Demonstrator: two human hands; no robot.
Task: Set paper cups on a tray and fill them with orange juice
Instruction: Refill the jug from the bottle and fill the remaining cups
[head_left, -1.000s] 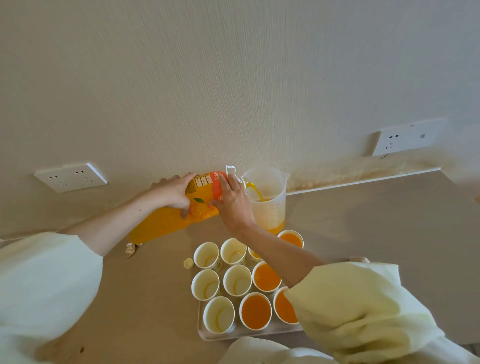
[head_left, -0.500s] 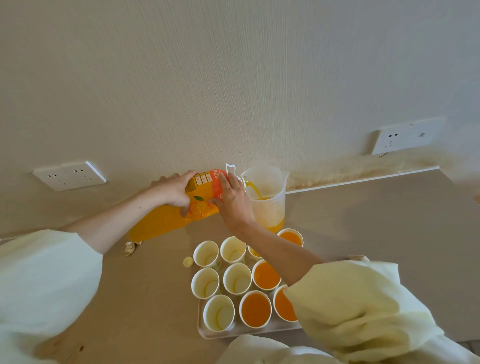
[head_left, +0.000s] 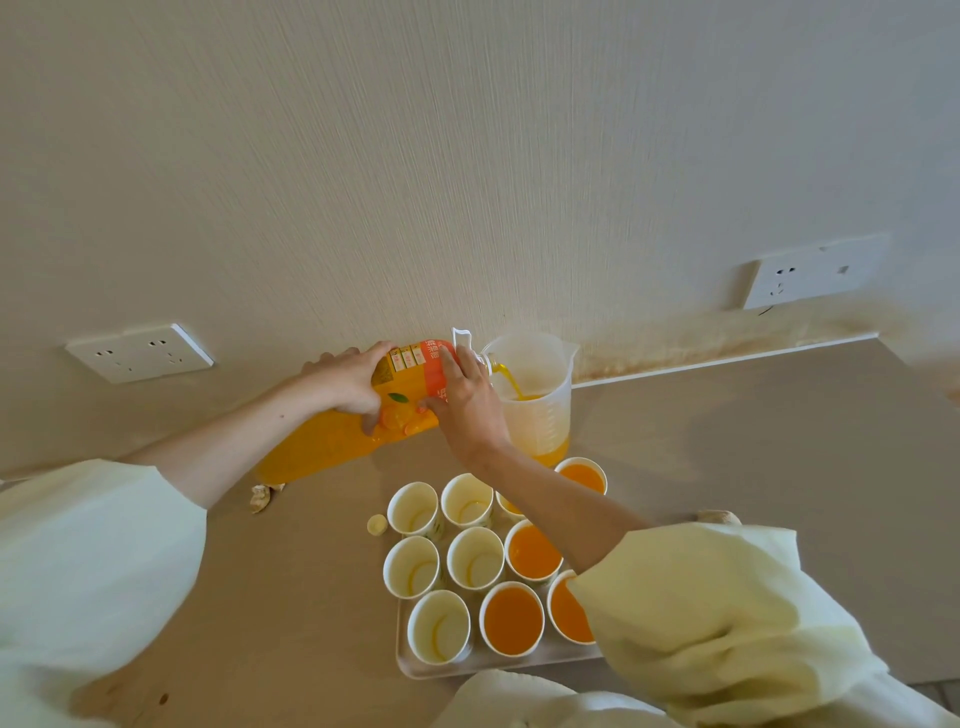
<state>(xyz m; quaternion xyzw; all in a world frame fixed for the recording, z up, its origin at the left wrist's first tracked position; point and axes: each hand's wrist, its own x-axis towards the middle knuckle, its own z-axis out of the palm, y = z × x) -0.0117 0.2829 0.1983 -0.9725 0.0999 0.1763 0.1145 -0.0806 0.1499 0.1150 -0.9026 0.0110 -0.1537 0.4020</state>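
Beige counter (head_left: 753, 441) bears one tray (head_left: 415, 667), ten cups (head_left: 475, 558) (five filled); two hands (head_left: 345, 382) (head_left: 467, 410) grip one tilted bottle (head_left: 322, 447).

Likely a home kitchen corner — beige worktop (head_left: 753, 447) against a textured wall (head_left: 467, 156), power sockets (head_left: 140, 353) just above it.

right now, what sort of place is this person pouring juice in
Likely a kitchen or pantry counter, though unsure: a beige countertop against a textured wall, a power socket just above it, and a plastic measuring jug.
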